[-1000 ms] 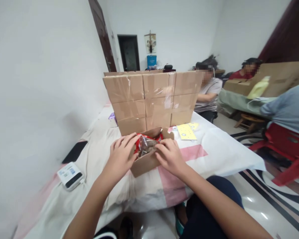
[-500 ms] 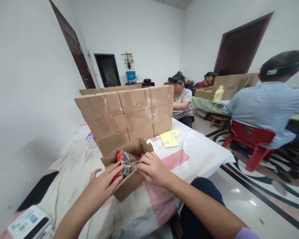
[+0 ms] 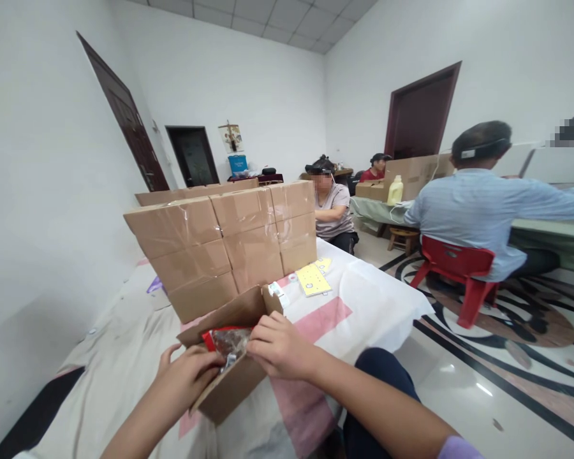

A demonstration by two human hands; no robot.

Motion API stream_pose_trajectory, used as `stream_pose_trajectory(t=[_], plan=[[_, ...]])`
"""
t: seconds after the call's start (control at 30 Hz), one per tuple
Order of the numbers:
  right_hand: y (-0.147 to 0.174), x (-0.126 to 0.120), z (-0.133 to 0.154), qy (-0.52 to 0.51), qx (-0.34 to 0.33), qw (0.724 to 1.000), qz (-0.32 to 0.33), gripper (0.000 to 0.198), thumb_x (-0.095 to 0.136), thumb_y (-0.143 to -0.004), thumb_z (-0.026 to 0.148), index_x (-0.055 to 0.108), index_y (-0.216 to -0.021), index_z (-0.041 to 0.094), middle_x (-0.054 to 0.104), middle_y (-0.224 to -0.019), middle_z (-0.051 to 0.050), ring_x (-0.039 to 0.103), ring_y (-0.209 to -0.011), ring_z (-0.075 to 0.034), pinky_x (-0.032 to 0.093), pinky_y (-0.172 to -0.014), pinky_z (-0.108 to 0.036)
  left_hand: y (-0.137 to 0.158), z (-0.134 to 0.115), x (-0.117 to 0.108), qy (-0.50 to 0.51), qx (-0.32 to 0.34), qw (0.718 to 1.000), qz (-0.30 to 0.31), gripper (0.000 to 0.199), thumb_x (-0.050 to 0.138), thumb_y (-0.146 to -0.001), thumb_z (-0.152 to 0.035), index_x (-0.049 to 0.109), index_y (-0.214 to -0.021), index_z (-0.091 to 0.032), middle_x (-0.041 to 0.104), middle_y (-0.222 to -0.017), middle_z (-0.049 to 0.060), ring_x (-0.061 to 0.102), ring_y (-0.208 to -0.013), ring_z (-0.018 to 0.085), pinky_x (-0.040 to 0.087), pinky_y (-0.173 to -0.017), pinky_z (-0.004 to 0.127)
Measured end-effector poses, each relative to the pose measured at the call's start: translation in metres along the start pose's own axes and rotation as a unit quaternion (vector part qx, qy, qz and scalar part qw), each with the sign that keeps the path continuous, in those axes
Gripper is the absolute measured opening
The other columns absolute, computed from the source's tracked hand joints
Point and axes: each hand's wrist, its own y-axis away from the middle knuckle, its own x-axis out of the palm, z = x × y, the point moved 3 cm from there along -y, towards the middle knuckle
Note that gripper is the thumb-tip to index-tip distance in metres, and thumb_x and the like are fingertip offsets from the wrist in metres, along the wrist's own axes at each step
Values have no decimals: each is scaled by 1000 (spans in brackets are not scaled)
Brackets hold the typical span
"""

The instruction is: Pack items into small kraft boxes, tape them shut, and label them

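Note:
An open cardboard box [image 3: 239, 390] stands on the cloth-covered table in front of me. Inside it lies a clear plastic packet with red ends [image 3: 229, 340], its contents dark and hard to make out. At the packet's left end, my left hand [image 3: 189, 373] reaches over the box side with fingers curled onto it. My right hand [image 3: 278, 347] is closed at the packet's right end, over the near box wall. The fingertips of both hands are partly hidden inside the box.
Behind the box rises a stack of taped cardboard cartons [image 3: 224, 242]. Yellow printed cards [image 3: 314, 279] lie on the white cloth [image 3: 373, 287] to the right. A person in a blue shirt [image 3: 473, 210] sits on a red chair [image 3: 454, 258]; other people sit farther back.
The packet has gone lower into the box, and my left hand has followed it down with fingers more curled. The camera view has tilted up and turned right.

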Motion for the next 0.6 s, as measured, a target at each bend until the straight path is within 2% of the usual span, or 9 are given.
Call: stream_pose_trajectory(t=[0.13,0.23,0.4,0.5,0.6], plan=[[1,1,-2,7,2,1000,19,3,60,-91,17,61,-90,19,64,-86,-2,49,-82,-17,30,-70,-35,-7,2,7,64,63,996,7,36,44,-93,-36,74,-112,-43,73,-128,2,63,-121,29,24,-118,61],[3,1,-4,12,-11,999,30,5,60,-89,15,61,-91,19,64,-89,-2,48,-83,-17,30,-72,-35,-12,1,12,104,120,986,41,40,40,-95,-34,74,-114,-44,73,-127,-2,65,-116,25,30,-119,51],[6,5,-7,18,-30,999,39,11,61,-88,14,61,-97,20,64,-94,-2,50,-85,-17,30,-72,-34,-16,4,13,100,101,989,26,39,47,-92,-39,70,-124,-41,76,-120,1,66,-106,27,44,-105,46],[6,5,-6,24,-34,998,44,12,62,-87,15,60,-98,20,64,-94,-2,50,-85,-17,30,-72,-35,-14,1,10,103,93,990,32,27,51,-91,-42,72,-105,-33,76,-110,2,64,-97,24,45,-95,40],[6,4,-4,24,-40,998,41,14,63,-85,13,61,-97,20,64,-91,-1,49,-84,-17,30,-72,-34,-16,-2,9,123,96,987,22,20,55,-87,-42,58,-79,-24,71,-87,0,59,-81,20,46,-82,33]])
